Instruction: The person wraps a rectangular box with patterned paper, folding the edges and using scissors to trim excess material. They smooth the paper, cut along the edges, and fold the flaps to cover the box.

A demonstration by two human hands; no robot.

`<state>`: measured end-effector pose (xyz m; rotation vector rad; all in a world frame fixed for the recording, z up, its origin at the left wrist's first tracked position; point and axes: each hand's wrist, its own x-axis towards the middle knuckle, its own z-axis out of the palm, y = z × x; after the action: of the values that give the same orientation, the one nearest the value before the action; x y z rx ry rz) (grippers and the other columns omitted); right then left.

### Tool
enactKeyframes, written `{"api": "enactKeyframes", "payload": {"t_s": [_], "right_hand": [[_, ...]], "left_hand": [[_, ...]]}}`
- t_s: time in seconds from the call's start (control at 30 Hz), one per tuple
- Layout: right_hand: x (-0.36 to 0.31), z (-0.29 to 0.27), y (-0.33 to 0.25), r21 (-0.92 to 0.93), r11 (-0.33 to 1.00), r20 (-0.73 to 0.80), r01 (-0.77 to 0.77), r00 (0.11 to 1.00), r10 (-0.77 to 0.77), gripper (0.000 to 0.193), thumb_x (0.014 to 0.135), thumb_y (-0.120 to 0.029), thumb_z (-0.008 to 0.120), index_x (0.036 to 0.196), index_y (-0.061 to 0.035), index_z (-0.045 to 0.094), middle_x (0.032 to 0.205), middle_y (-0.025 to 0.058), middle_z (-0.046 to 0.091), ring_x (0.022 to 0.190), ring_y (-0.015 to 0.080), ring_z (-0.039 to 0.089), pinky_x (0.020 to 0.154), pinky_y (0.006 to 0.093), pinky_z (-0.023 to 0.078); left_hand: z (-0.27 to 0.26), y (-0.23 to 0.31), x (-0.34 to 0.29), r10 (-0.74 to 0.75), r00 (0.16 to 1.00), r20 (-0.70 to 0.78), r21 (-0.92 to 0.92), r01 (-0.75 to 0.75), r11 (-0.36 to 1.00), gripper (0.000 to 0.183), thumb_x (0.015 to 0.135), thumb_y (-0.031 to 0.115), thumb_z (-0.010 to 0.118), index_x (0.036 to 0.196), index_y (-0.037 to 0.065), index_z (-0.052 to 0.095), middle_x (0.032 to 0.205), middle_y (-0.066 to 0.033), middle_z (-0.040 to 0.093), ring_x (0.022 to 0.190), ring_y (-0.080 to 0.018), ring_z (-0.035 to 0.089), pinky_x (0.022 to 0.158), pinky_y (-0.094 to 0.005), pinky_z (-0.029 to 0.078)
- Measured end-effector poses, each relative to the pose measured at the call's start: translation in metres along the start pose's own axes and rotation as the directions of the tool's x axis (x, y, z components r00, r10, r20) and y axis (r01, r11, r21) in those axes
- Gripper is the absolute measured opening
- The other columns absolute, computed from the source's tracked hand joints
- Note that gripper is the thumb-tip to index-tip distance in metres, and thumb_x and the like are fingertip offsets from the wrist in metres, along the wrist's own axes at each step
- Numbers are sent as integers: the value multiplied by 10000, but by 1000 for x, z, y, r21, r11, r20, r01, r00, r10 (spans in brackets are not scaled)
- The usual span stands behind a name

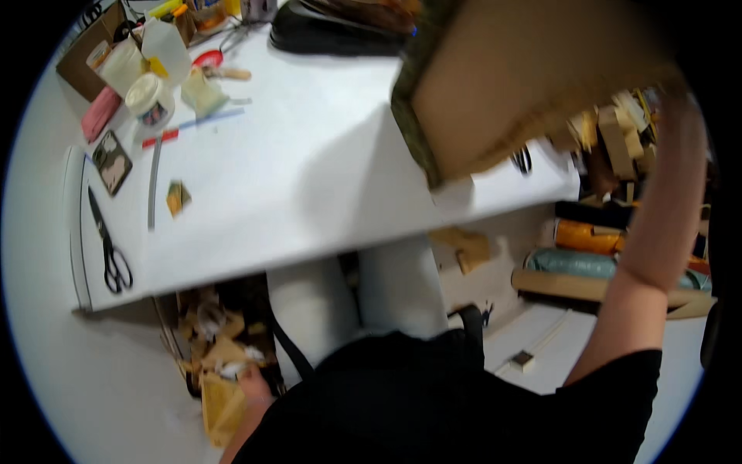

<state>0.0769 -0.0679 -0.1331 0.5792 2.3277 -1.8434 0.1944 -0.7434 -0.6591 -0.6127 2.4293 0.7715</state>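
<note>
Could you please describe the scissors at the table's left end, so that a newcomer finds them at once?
Find the white table, then go to its left end, by the near corner. The scissors lie there, handles toward the near edge, left of a thin grey strip. Unlike the strip and the flat patterned rectangle beyond, they have two black looped handles.

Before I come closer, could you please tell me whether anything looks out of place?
Yes, the brownish scraps below the white table, near the left hand: they look untidy, lying crumpled in a jumble, while the scissors on top lie alone.
</note>
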Motion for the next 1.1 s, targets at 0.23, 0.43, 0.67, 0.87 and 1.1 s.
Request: {"api": "enactKeyframes", "payload": {"t_s": [0.23,0.43,0.67,0.87,1.1], "right_hand": [[9,33,-51,168,964,110,208,967,-228,671,816,-428,819,1304,-17,613,1171,156,716,975,233,732,880,434,592],[13,73,-71,304,903,63,303,940,-336,687,825,-451,811,1302,6,624,1190,161,716,993,229,730,898,440,584],[9,80,-64,508,802,181,315,871,-457,502,899,-333,756,1249,7,637,1133,131,730,950,193,733,833,353,601],[23,80,-47,656,658,130,369,804,-581,391,968,-315,658,1208,-6,676,1100,108,746,942,192,736,836,349,605],[6,88,-45,494,611,-2,619,703,-711,371,963,-337,691,1197,-49,702,1113,62,738,939,144,716,827,305,589]], "left_hand": [[-78,60,-21,103,955,278,625,-262,735,645,950,517,588,1261,-45,642,1248,-293,650,1132,-417,644,982,-462,510],[-140,241,-113,719,692,-62,233,-690,685,377,937,352,696,1082,4,686,958,-184,722,834,-310,717,755,-407,562],[-134,438,-161,923,169,-346,-340,-939,45,325,869,95,777,1139,4,621,1050,-122,690,947,-228,685,832,-324,544],[-127,559,-185,906,-67,-417,-511,-808,-294,622,811,119,847,1319,5,507,1259,-117,612,1128,-220,629,932,-353,528],[-123,578,-200,929,-106,-355,-617,-720,-318,797,766,200,893,1367,-37,426,1245,-153,589,1146,-241,614,943,-363,511]]}}
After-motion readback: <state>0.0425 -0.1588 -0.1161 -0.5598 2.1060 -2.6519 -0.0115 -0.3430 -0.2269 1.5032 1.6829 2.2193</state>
